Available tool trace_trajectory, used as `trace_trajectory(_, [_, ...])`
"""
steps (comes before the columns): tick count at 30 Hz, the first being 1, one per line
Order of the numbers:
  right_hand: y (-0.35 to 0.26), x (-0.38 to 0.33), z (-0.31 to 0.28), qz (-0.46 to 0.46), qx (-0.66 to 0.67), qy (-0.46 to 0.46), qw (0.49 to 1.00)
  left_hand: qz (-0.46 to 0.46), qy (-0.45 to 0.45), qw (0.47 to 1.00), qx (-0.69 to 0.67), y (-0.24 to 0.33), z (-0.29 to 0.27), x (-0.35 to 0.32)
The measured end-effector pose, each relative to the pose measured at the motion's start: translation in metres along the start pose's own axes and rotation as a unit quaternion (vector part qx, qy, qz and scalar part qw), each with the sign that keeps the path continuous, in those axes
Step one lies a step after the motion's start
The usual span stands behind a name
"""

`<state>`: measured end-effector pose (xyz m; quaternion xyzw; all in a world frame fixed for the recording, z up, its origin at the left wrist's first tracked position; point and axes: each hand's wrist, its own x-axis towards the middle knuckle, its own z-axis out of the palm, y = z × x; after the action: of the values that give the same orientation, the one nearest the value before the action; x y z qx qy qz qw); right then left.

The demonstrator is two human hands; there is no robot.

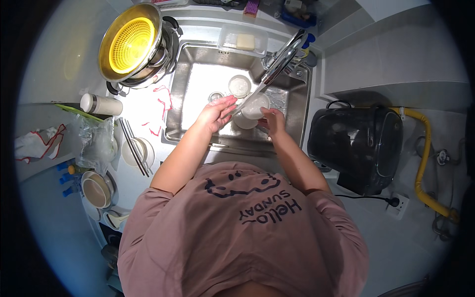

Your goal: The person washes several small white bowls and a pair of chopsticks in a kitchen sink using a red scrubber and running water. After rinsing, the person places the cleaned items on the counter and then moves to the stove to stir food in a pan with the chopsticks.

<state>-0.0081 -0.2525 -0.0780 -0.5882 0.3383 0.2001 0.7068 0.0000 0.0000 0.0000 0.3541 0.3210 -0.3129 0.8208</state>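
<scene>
Over the steel sink (184,86) my right hand (273,120) holds a small white bowl (256,105) under water running from the chrome tap (284,57). My left hand (216,112) reaches toward the bowl's rim, fingers spread, touching or nearly touching it. A second white bowl (244,122) sits just below the held one. Another round white dish (239,85) lies on the sink floor near the drain (215,96).
A yellow colander in a metal pot (131,44) stands at the back left. White bowls and chopsticks (134,148) lie on the left counter beside a plastic bag (96,141). A black appliance (356,143) stands at the right. A soap tray (243,40) sits behind the sink.
</scene>
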Motion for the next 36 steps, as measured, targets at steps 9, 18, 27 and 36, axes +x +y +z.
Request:
trace_trajectory(9, [0.003, -0.005, -0.003, -0.007, -0.022, 0.03, 0.999, 0.119, 0.027, 0.992, 0.021, -0.035, 0.018, 0.036])
trace_trajectory(18, [-0.01, -0.002, -0.017, -0.17, -0.422, 0.194, 0.869, 0.174, 0.215, 0.885, 0.373, -0.045, 0.029, 0.094])
trace_trajectory(27, [-0.046, -0.016, -0.029, -0.442, -0.705, 0.206, 0.515, 0.121, 0.142, 0.976, 0.109, -0.06, -0.007, 0.108])
trace_trajectory(36, [0.008, 0.094, -0.041, 0.024, -0.004, 0.235, 0.972, 0.036, 0.043, 0.997, 0.059, -0.06, 0.03, 0.082])
